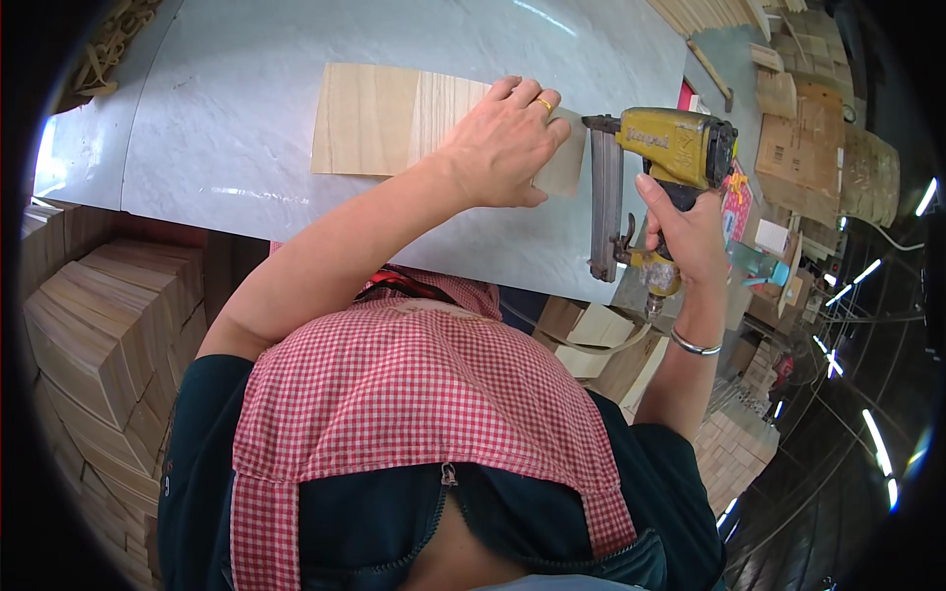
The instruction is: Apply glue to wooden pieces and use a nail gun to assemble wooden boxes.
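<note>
A pale wooden panel [365, 120], made up of lighter and darker grained sections, lies flat on the grey table. Spread across its right part is my left hand [505, 146], gripping it with bent fingers near the far edge and the thumb down by the near edge. My right hand [693, 234] is wrapped around the handle of a yellow and black pneumatic staple gun [662, 141]. The gun's long grey magazine [605, 202] points toward me. Its nose is close to the panel's right end; whether they touch I cannot tell.
An air hose [601, 349] runs from the gun past the table's front edge. Wooden boards [108, 325] are stacked at the left. Off to the right are a hammer [711, 74], cardboard boxes [800, 153] and a clear bottle [755, 264].
</note>
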A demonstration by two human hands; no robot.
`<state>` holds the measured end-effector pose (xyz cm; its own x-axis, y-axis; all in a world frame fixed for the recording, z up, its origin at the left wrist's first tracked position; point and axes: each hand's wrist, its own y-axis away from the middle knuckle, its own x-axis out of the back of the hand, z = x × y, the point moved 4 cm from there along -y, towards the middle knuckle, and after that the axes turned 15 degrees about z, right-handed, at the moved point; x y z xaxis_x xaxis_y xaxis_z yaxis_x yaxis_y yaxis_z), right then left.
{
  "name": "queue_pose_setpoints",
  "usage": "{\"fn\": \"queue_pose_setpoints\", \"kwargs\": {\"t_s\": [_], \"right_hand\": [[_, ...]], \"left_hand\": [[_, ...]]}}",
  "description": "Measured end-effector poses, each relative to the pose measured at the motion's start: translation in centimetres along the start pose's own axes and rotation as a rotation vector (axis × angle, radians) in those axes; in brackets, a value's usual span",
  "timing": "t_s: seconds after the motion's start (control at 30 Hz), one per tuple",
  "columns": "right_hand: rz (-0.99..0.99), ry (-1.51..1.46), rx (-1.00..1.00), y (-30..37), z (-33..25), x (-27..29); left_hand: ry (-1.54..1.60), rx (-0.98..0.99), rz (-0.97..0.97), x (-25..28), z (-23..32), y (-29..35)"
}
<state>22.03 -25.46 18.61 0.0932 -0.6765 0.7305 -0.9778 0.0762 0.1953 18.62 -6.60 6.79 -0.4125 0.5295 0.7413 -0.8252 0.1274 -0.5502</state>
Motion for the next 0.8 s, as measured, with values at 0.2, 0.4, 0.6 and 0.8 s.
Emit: {"fn": "queue_pose_setpoints", "kwargs": {"t_s": [0.2,0.4,0.6,0.8], "right_hand": [[-0.009,0.074,-0.011,-0.2,0.8,0.3],[0.055,0.053,0.028,1.1,0.7,1.1],[0.067,0.017,0.056,4.7,0.9,1.7],[-0.007,0.055,0.063,6.4,0.8,0.2]], "left_hand": [[0.013,0.032,-0.072,0.9,-0.2,0.4],[-0.254,0.023,-0.111,8.8,-4.7,4.4],[-0.222,0.075,-0.108,12.4,-8.8,7.4],[-0.249,0.127,0.066,8.8,-6.8,6.3]]}}
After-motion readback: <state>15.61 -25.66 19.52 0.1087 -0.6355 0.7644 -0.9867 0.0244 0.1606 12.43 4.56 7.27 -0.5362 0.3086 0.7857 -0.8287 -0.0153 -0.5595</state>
